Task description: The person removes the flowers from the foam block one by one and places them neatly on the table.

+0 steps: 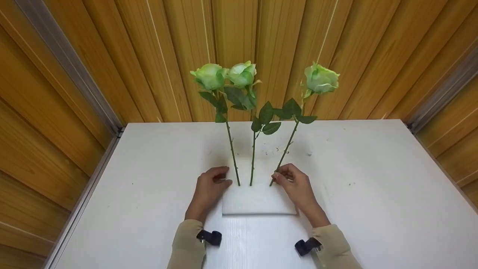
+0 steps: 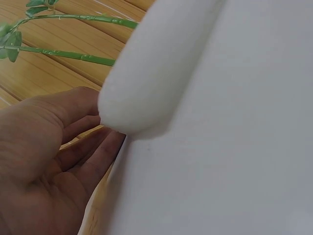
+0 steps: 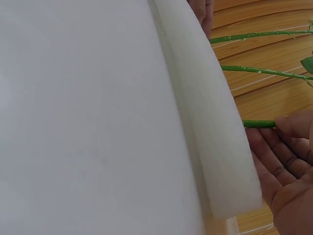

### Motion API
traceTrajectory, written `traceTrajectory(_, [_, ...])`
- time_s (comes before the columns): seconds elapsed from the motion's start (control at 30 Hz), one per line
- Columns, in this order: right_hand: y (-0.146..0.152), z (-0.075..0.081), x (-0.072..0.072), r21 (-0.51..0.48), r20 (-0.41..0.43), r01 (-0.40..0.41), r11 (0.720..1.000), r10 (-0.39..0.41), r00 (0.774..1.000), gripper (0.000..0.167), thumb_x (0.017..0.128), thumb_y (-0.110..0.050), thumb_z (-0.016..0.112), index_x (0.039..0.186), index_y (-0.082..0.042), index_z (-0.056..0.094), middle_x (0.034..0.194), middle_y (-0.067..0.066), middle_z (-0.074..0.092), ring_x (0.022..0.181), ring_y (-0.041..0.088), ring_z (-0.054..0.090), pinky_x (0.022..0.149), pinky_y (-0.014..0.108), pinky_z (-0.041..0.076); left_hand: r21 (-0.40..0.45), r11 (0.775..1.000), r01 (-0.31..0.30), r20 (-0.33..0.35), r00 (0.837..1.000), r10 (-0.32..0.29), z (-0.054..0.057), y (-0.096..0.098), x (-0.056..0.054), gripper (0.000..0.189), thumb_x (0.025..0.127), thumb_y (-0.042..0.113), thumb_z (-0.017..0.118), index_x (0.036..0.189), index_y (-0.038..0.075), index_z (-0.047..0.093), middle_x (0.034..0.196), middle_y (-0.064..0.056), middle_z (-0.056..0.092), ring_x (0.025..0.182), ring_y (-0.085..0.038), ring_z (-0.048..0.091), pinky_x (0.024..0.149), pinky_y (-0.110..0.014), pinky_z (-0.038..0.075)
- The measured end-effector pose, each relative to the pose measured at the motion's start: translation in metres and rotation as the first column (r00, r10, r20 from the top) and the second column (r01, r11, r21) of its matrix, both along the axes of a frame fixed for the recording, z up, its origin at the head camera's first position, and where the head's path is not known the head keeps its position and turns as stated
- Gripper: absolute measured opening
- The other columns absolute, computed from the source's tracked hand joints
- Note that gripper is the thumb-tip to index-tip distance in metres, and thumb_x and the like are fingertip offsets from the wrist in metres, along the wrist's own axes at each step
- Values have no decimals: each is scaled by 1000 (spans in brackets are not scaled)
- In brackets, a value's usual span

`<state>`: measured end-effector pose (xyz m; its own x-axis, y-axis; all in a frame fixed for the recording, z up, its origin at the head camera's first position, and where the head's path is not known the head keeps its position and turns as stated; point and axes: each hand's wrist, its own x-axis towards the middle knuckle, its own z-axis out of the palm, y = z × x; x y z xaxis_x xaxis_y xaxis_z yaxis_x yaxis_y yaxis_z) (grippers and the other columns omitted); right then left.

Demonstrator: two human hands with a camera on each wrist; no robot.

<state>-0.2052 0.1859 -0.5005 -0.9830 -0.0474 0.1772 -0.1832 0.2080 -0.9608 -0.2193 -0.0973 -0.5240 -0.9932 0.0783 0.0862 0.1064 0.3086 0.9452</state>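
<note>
Three pale green artificial-looking roses stand with their stem ends at a white foam slab: a left rose [image 1: 211, 76], a middle rose [image 1: 242, 74] and a right rose [image 1: 322, 79], which leans right. My right hand [image 1: 300, 188] pinches the right rose's stem [image 3: 259, 124] low down, just above the slab, between thumb and fingers. At the slab's left side, my left hand [image 1: 210, 191] has its loosely bent fingertips right by the edge of the foam slab [image 2: 146, 83]. No stem is in that hand.
The slab lies on a white table [image 1: 157, 157]. Small dark specks [image 1: 277, 149] are scattered behind the stems. Yellow wood-look panels [image 1: 239, 30] rise behind the table and at both sides. Each sleeve carries a black wrist camera [image 1: 210, 237].
</note>
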Motion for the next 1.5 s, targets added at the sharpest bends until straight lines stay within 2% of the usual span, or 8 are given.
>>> traceTrajectory(0.13, [0, 0, 0, -17, 11, 6, 1000, -6, 1000, 5, 101, 3, 69, 105, 3, 65, 102, 16, 74, 95, 29, 73, 84, 32, 63, -6, 1000, -5, 7, 1000, 5, 0, 0, 0, 42, 93, 4, 80, 134, 1, 71, 124, -17, 71, 116, -31, 69, 99, -40, 57])
traceTrajectory(0.37, [0, -1, 1, -5, -29, 29, 1000, -29, 999, 7, 102, 3, 68, 102, -2, 63, 101, 16, 75, 94, 29, 74, 83, 32, 63, -1, 1000, -6, 18, 1000, 6, 0, 0, 1, 42, 93, 4, 80, 134, 1, 71, 126, -17, 70, 118, -31, 69, 100, -39, 57])
traceTrajectory(0.57, [0, -2, 3, 0, -9, 37, 999, -37, 999, 5, 105, 0, 65, 108, 0, 61, 103, 17, 75, 96, 30, 74, 83, 33, 63, -6, 1000, -3, 1, 1000, 3, 0, -1, 3, 42, 93, 3, 80, 133, 0, 71, 126, -17, 70, 117, -32, 69, 100, -39, 58])
traceTrajectory(0.8, [0, 2, 0, -39, 9, 17, 999, -17, 1000, 6, 106, 0, 63, 111, 2, 59, 101, 16, 75, 94, 30, 75, 80, 36, 64, -19, 999, -25, 17, 1000, 26, 0, -1, 4, 42, 93, 4, 80, 134, 2, 71, 124, -17, 71, 117, -31, 69, 100, -40, 57])
traceTrajectory(1.23, [2, 0, -7, -81, 58, 13, 997, -9, 998, 6, 106, 0, 62, 111, 2, 60, 100, 19, 74, 93, 29, 75, 80, 35, 64, -43, 998, -41, -25, 999, 40, 0, 0, 5, 41, 91, 3, 81, 131, 0, 73, 120, -17, 72, 113, -30, 70, 98, -41, 58])
traceTrajectory(1.5, [21, 9, -9, -59, 75, 20, 998, -16, 997, 10, 104, 1, 64, 112, 7, 62, 104, 25, 72, 92, 25, 75, 81, 35, 64, -52, 998, -43, -42, 998, 40, -1, -1, 4, 41, 91, 4, 81, 131, 0, 73, 120, -16, 72, 112, -30, 69, 98, -43, 58])
